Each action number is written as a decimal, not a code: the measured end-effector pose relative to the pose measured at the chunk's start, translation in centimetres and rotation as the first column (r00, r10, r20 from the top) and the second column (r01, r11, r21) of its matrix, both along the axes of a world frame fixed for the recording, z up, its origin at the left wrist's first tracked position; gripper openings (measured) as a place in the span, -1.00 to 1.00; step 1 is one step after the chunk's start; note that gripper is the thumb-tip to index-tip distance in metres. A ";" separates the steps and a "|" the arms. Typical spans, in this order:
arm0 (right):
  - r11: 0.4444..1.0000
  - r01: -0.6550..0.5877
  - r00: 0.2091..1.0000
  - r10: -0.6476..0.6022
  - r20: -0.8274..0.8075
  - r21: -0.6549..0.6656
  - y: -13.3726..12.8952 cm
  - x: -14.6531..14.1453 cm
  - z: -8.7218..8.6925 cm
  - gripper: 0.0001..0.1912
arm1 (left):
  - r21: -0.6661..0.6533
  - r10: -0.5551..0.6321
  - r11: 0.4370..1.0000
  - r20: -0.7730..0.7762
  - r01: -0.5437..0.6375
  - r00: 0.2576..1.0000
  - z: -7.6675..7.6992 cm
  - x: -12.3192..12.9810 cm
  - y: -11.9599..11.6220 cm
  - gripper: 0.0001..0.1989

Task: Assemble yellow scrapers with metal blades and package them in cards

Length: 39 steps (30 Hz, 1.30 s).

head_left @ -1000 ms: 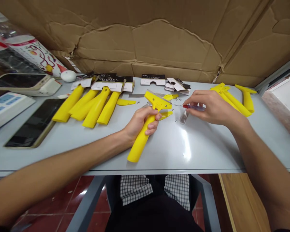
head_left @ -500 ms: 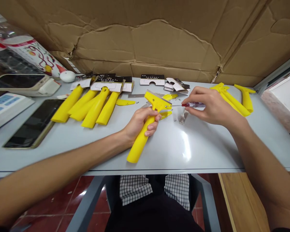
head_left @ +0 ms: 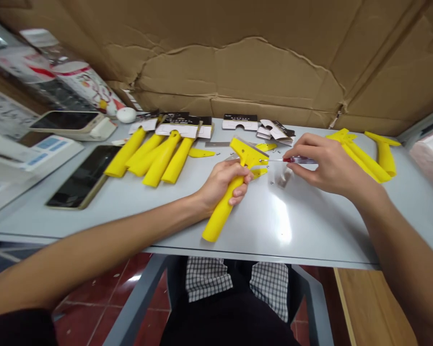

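Observation:
My left hand (head_left: pixel 228 185) is wrapped round the handle of a yellow scraper (head_left: pixel 222 211), whose wide head points up and away with a metal blade along its far edge. In my right hand (head_left: pixel 328 163), between thumb and fingers, is a screwdriver (head_left: pixel 301 160) with a clear and red handle. Its thin shaft lies level, and the tip meets the right part of the scraper head at a screw. Beneath and beside the head lie loose yellow clamp pieces (head_left: pixel 266 147), several small screws (head_left: pixel 272 182) and a small clear plastic bag (head_left: pixel 283 179).
Several yellow scrapers with card headers (head_left: pixel 151 166) lie to the left, beside a dark phone (head_left: pixel 82 178). Further left stand bottles (head_left: pixel 82 79) and a white device (head_left: pixel 50 149). Folded cards (head_left: pixel 240 121) rest near the cardboard wall (head_left: pixel 238 72); more yellow handles (head_left: pixel 384 156) lie right.
The whole view has shifted, so things appear further right. My hands keep the same hold, and the screwdriver tip stays at the screw on the scraper head.

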State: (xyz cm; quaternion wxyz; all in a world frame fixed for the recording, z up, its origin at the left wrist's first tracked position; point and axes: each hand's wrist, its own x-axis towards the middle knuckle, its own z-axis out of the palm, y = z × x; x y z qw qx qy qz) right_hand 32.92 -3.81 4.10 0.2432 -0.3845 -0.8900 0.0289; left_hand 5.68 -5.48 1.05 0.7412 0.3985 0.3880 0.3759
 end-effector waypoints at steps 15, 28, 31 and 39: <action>1.000 0.026 0.998 -0.025 -0.066 0.014 0.3 0.3 -0.1 -0.87 | 0.334 0.348 0.891 -0.070 -0.307 0.935 4.0 -2.4 2.1 -0.77; 1.000 0.012 0.995 -0.009 -0.095 0.026 0.2 0.5 0.1 -0.89 | 0.543 0.889 0.453 -0.220 -0.707 0.401 3.1 -18.9 0.2 -0.70; 1.000 0.010 0.996 -0.008 -0.091 0.024 0.3 0.5 0.0 -0.90 | 0.515 0.884 0.467 -0.248 -0.719 0.397 2.4 -19.5 -0.2 -0.65; 0.998 0.029 0.992 -0.023 -0.124 0.050 0.2 0.6 0.3 -0.92 | 0.540 0.913 0.402 -0.175 -0.739 0.369 3.4 -20.0 0.0 -0.70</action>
